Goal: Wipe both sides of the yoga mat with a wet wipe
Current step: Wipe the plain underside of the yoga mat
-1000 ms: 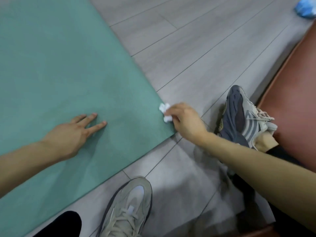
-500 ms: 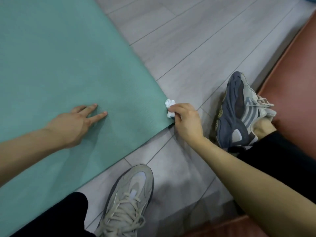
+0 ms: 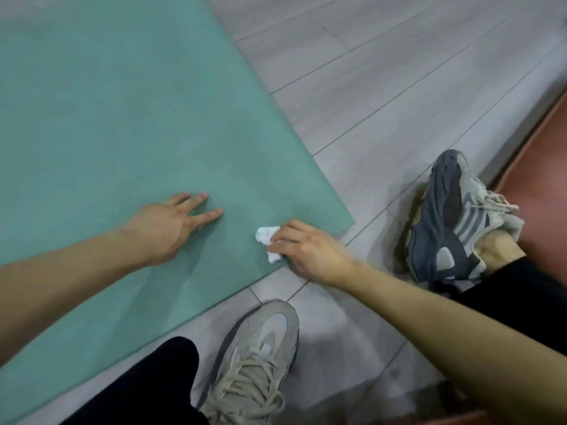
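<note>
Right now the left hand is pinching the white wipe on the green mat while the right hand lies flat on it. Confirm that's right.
Not quite: the hands are swapped. In the head view, the right hand pinches the white wipe against the green mat near its corner, while the left hand lies flat on it.

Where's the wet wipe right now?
In the head view, the wet wipe is bunched in the right hand on the yoga mat, near its closest corner, right of the flat left hand.
</note>
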`<act>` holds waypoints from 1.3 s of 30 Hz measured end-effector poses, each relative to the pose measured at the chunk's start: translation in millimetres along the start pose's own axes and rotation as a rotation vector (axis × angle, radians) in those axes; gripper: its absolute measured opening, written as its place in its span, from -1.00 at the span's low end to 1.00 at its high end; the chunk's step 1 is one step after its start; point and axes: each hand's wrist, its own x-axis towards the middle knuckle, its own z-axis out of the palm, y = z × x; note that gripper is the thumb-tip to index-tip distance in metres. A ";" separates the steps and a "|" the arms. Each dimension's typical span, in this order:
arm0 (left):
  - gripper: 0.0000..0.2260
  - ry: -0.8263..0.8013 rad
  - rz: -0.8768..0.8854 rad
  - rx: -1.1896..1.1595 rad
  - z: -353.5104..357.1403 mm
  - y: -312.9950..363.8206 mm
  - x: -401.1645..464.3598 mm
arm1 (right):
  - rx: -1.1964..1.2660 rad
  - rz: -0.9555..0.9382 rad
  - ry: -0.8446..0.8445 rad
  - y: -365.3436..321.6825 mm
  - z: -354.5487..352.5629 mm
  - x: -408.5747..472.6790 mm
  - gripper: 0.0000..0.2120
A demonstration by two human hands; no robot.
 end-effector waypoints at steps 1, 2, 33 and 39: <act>-0.15 0.001 0.007 -0.003 -0.7 0.1 -1.7 | -0.073 0.025 0.043 21.7 -4.0 14.2 -0.74; -0.15 0.004 0.013 -0.004 -0.8 -0.5 -3.5 | -0.136 0.111 0.118 45.6 -9.8 31.9 -0.75; -0.15 0.135 -0.393 -0.436 -23.8 -118.7 12.2 | -0.187 0.376 0.162 80.0 -24.8 272.1 -0.76; 0.16 0.032 -0.464 -0.471 -24.8 -119.6 28.5 | -0.113 0.086 0.098 65.2 -16.0 263.6 -0.73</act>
